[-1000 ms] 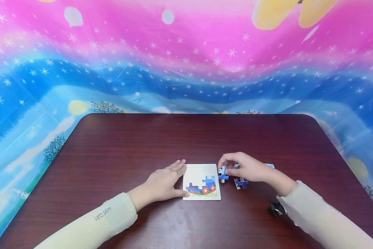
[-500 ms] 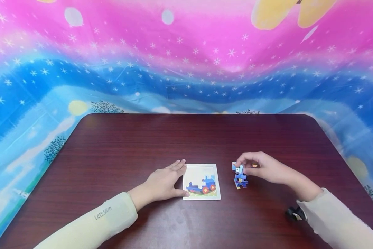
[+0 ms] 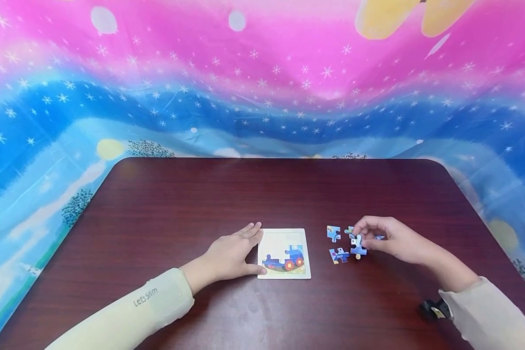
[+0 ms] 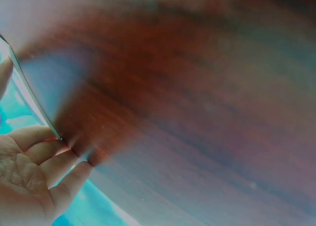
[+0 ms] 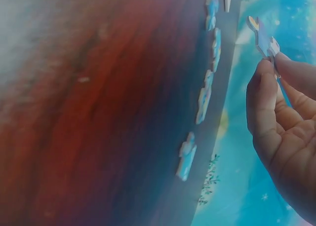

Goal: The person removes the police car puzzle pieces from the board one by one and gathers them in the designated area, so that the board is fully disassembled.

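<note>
A pale square puzzle tray [image 3: 281, 240] lies mid-table, its lower part filled with a blue train picture with red wheels. My left hand [image 3: 231, 255] rests along the tray's left side, thumb at the near corner and straight fingers at the far corner. To the right of the tray, my right hand [image 3: 395, 241] pinches a blue puzzle piece [image 3: 357, 248] between thumb and fingertips. The right wrist view shows this piece [image 5: 264, 36] held above the table. Loose pieces lie around it: a light blue one [image 3: 333, 234] and a dark blue one [image 3: 339, 255]. Others are partly hidden by the hand.
The dark red-brown table [image 3: 201, 194] has rounded far corners. Behind it hangs a pink and blue snowflake cloth [image 3: 262, 87]. A black device [image 3: 433, 309] sits at the right sleeve. Several pieces stand in a row in the right wrist view, including a pale blue piece [image 5: 186, 159].
My right hand has moved right, away from the tray's right edge, carrying the puzzle piece over the loose pieces and uncovering some of them. My left hand has stayed on the tray.
</note>
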A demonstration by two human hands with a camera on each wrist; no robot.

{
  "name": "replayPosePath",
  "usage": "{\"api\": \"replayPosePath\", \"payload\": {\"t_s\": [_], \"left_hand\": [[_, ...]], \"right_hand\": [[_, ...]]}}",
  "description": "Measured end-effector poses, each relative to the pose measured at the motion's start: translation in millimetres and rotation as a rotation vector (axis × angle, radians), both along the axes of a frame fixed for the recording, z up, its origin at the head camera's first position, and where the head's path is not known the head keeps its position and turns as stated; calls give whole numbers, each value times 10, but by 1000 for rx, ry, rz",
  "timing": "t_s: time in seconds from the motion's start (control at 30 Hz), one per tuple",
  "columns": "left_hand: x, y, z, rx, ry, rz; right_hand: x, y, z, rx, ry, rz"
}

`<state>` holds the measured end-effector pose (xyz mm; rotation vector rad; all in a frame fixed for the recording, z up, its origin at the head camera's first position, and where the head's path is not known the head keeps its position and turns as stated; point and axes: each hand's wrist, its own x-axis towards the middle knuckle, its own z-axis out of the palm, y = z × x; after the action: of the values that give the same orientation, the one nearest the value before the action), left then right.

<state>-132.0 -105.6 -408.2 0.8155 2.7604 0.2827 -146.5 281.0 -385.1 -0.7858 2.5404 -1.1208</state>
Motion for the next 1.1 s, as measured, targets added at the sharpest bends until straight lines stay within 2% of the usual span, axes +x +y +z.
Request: {"api": "replayPosePath", "payload": {"t_s": [0.37,0.63,0.93,1.1], "left_hand": [[0,-6,-5,10,12,-12],[5,-8,1,10,-2,-2],[11,-8,4,11,-1,-4],[6,-9,1,9,6,-4]], "right_hand": [[10,119,-76,-18,-66,33],[-5,128,-127,66,-106,6],[-1,97,-131,154,-81,-24],[3,92,-127,193,-37,-37]]}}
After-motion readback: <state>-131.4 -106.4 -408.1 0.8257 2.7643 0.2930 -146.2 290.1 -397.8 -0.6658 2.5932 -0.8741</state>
